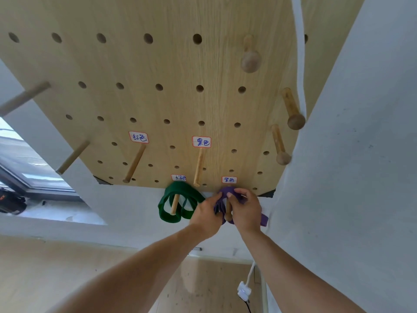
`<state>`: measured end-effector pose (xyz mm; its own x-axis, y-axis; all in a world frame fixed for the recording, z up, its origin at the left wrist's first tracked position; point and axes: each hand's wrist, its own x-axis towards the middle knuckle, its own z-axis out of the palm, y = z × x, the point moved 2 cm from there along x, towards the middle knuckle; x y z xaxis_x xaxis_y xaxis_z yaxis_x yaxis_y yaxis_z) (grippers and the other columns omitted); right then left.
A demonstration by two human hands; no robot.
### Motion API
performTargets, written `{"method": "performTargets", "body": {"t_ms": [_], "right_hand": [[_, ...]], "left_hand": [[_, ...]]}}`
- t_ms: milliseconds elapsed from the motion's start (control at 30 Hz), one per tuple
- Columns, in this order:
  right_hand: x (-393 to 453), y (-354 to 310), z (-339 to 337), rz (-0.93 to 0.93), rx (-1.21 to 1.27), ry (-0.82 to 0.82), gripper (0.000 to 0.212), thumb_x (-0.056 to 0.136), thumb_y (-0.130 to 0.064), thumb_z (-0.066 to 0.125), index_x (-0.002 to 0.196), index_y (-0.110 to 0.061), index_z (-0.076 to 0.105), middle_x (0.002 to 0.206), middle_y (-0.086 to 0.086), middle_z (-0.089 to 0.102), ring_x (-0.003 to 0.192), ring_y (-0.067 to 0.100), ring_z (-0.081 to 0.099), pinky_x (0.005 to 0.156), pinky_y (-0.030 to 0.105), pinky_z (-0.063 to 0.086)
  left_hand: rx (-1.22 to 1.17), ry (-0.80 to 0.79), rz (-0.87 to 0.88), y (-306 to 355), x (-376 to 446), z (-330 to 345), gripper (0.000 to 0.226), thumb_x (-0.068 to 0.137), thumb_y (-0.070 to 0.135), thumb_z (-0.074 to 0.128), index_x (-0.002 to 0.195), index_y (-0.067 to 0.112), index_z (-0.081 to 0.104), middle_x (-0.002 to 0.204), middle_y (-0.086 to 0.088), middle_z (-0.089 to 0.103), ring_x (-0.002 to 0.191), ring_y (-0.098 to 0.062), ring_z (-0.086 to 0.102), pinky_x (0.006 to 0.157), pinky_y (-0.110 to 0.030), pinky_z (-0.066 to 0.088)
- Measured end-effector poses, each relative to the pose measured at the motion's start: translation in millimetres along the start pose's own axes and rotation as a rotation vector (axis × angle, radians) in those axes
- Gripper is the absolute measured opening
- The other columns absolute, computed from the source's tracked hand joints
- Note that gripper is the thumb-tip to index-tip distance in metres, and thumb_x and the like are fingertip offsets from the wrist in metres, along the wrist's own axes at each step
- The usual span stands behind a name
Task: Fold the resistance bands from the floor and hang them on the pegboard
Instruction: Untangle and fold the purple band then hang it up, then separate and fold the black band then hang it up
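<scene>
A folded purple resistance band [226,192] is draped over a wooden peg [228,211] at the bottom right of the wooden pegboard [171,64], under a handwritten label. My left hand [206,216] grips the band's left folds. My right hand [244,207] pinches its top and right side, and a purple end [264,219] sticks out past that hand. A folded green band [178,205] hangs on the peg [174,204] just to the left. Most of the purple band is hidden by my fingers.
Two bare labelled pegs [135,162] [199,167] stick out above the bands. Knobbed pegs [292,109] stand along the board's right edge beside a white wall [361,154]. A window [27,168] is at the left. A white cable with a plug [243,291] lies on the wooden floor below.
</scene>
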<state>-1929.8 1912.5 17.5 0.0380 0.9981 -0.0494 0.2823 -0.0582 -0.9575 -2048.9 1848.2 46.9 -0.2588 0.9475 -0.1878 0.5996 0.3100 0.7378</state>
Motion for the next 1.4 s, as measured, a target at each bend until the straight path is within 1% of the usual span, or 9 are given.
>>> {"method": "performTargets", "body": {"t_ms": [267, 467, 567, 667, 833, 1000, 1133, 1300, 1400], "right_hand": [[1.4, 4.4, 2.9, 0.228, 0.098, 0.038, 0.030, 0.082, -0.029, 0.085, 0.101, -0.015, 0.066, 0.100, -0.001, 0.073, 0.090, 0.018, 0.070, 0.083, 0.037, 0.059], [-0.7, -2.3, 1.8, 0.244, 0.155, 0.028, 0.031, 0.085, -0.025, 0.084, 0.106, -0.010, 0.067, 0.097, 0.000, 0.072, 0.080, 0.006, 0.066, 0.066, 0.022, 0.052], [-0.8, 2.1, -1.9, 0.246, 0.142, 0.000, 0.031, 0.084, -0.031, 0.084, 0.105, -0.015, 0.069, 0.104, 0.000, 0.075, 0.090, 0.015, 0.070, 0.081, 0.034, 0.060], [-1.6, 0.7, -3.7, 0.254, 0.124, -0.024, 0.024, 0.085, -0.032, 0.082, 0.104, -0.022, 0.070, 0.110, 0.000, 0.075, 0.102, 0.021, 0.071, 0.092, 0.044, 0.059], [-35.8, -21.6, -5.6, 0.036, 0.102, 0.043, 0.013, 0.098, -0.020, 0.066, 0.110, -0.021, 0.071, 0.102, -0.008, 0.069, 0.093, 0.006, 0.066, 0.067, 0.007, 0.048], [-75.3, -41.4, 27.2, -0.172, 0.069, -0.117, 0.014, 0.099, -0.015, 0.066, 0.109, -0.022, 0.073, 0.115, -0.015, 0.065, 0.109, -0.013, 0.056, 0.085, 0.005, 0.046], [-103.9, -45.8, 60.2, -0.147, 0.103, -0.283, 0.018, 0.100, -0.017, 0.064, 0.115, -0.022, 0.071, 0.128, -0.011, 0.064, 0.122, 0.005, 0.056, 0.099, 0.022, 0.047], [-156.0, -38.7, 105.8, -0.102, 0.024, -0.499, 0.022, 0.099, -0.016, 0.063, 0.119, -0.023, 0.070, 0.127, -0.006, 0.068, 0.120, 0.011, 0.060, 0.099, 0.024, 0.047], [-189.8, -36.7, 128.7, -0.064, -0.004, -0.604, 0.022, 0.100, -0.017, 0.062, 0.119, -0.024, 0.070, 0.121, -0.006, 0.068, 0.105, 0.002, 0.065, 0.076, 0.004, 0.046]], "left_hand": [[0.122, -0.108, 0.026, -2.0, 7.7, 0.3, 0.061, 0.095, 0.016, 0.053, 0.153, 0.022, 0.037, 0.127, -0.011, 0.063, 0.108, -0.026, 0.063, 0.095, -0.034, 0.053], [0.145, -0.151, 0.013, -6.2, 13.8, -4.9, 0.060, 0.099, 0.011, 0.049, 0.156, 0.023, 0.034, 0.131, -0.012, 0.059, 0.111, -0.026, 0.060, 0.091, -0.027, 0.048], [0.085, -0.142, 0.027, -4.8, 1.9, -3.8, 0.062, 0.097, 0.009, 0.053, 0.154, 0.026, 0.036, 0.132, -0.006, 0.057, 0.116, -0.021, 0.057, 0.093, -0.023, 0.044], [-0.053, -0.037, 0.036, -14.4, -16.5, -1.7, 0.049, 0.088, 0.006, 0.055, 0.129, 0.034, 0.060, 0.119, 0.003, 0.068, 0.110, -0.018, 0.063, 0.097, -0.032, 0.053], [-0.109, 0.052, -0.090, -47.7, -38.2, -9.8, 0.052, 0.093, 0.002, 0.059, 0.138, 0.027, 0.058, 0.136, 0.002, 0.062, 0.129, -0.015, 0.055, 0.106, -0.028, 0.045], [-0.227, 0.161, -0.244, -85.1, -67.8, -31.4, 0.046, 0.096, -0.005, 0.053, 0.137, 0.015, 0.059, 0.134, -0.002, 0.061, 0.113, -0.015, 0.060, 0.092, -0.018, 0.048], [-0.286, 0.271, -0.331, -117.3, -102.9, -53.4, 0.046, 0.095, -0.005, 0.052, 0.134, 0.018, 0.061, 0.128, 0.001, 0.063, 0.110, -0.018, 0.064, 0.075, -0.011, 0.048], [-0.372, 0.393, -0.468, -161.3, -166.8, -70.9, 0.043, 0.094, -0.003, 0.054, 0.129, 0.021, 0.064, 0.126, 0.001, 0.067, 0.103, -0.014, 0.066, 0.070, -0.010, 0.050], [-0.426, 0.470, -0.525, -187.9, -205.3, -84.5, 0.041, 0.094, -0.002, 0.055, 0.130, 0.016, 0.064, 0.123, 0.002, 0.068, 0.098, -0.012, 0.066, 0.061, -0.005, 0.048]]}}
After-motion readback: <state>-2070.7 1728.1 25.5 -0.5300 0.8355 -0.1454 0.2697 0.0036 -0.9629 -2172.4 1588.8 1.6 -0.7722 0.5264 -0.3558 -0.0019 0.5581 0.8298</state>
